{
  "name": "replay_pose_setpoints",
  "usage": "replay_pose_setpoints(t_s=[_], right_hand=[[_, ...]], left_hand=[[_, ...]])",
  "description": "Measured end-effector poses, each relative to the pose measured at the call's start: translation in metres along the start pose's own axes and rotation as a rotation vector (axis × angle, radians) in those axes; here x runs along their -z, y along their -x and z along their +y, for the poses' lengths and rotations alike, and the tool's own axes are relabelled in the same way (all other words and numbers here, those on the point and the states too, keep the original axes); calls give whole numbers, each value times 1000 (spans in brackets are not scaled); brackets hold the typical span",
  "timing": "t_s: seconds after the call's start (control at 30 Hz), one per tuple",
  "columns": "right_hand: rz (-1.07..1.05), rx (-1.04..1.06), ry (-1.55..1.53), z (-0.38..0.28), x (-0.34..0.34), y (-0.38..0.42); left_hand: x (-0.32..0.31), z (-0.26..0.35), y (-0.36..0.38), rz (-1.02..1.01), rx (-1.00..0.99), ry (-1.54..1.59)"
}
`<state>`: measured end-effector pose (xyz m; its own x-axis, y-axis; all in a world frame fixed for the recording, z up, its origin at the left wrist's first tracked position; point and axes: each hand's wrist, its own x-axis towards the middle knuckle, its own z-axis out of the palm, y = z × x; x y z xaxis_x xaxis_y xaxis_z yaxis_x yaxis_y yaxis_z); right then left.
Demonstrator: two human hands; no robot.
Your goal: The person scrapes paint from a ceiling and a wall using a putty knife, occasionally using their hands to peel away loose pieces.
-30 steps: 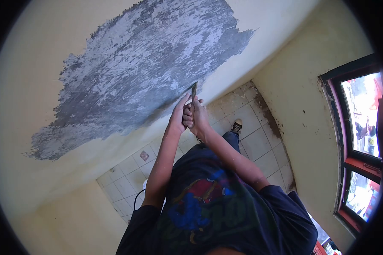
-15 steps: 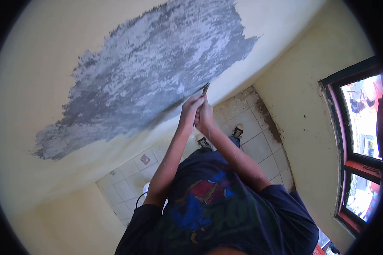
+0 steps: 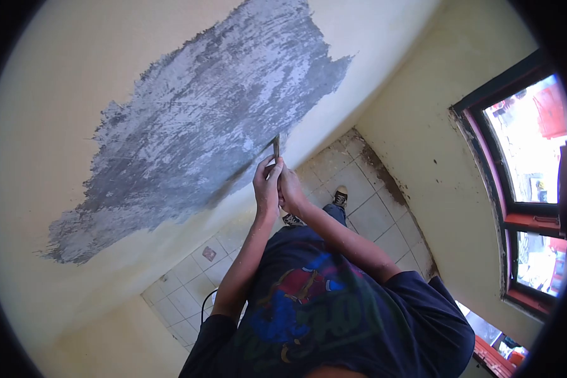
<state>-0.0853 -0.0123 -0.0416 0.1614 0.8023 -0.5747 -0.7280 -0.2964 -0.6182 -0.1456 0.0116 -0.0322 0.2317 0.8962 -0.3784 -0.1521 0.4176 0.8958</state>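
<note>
A metal scraper [image 3: 276,146] has its blade against the lower right part of a rough grey patch [image 3: 201,120] on the cream wall. My left hand [image 3: 267,186] is closed round the scraper's handle. Pressed beside it, my right hand [image 3: 290,189] also grips the handle. The fingers of both hands overlap, and the handle is mostly hidden between them. A dark shadow stretches down and left from the tool across the patch.
White floor tiles [image 3: 368,217] with brown dirt along the wall's base lie below, under my shoes [image 3: 340,196]. A dark and red framed window [image 3: 513,217] is at the right. A black cable [image 3: 203,305] curves near my left arm.
The view has shifted, with the window now higher and the patch farther left. Both hands and the scraper have moved left and down in view, and the blade now points more upright.
</note>
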Motion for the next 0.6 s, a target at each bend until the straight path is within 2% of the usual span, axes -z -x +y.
replay_pose_setpoints(t_s=[0.1, 0.17, 0.23, 0.27, 0.37, 0.43, 0.5, 0.53, 0.6], right_hand=[[1, -86, -45, -16, -6, 20], [-23, -60, -37, -10, 3, -1], [-30, -41, -36, -7, 8, -1], [-20, -58, -45, -6, 10, -1], [37, -66, -22, -9, 9, 8], [-8, -79, -36, -3, 15, -11], [7, -39, -19, 8, 16, -12], [25, -56, -20, -1, 12, -7], [16, -59, -28, -6, 9, 7]], left_hand=[[-6, 5, 9, 16, -48, -30], [-6, 3, 2, 26, -72, -37], [-2, 3, -6, -28, 126, -33], [-4, -4, -4, -30, 42, -36], [-12, 1, 12, -10, -39, -23], [-7, -10, -2, -3, -94, -75], [0, -6, -12, -17, 92, -27], [-3, -13, -14, -42, -78, -94], [0, -21, -8, -42, -103, -103]])
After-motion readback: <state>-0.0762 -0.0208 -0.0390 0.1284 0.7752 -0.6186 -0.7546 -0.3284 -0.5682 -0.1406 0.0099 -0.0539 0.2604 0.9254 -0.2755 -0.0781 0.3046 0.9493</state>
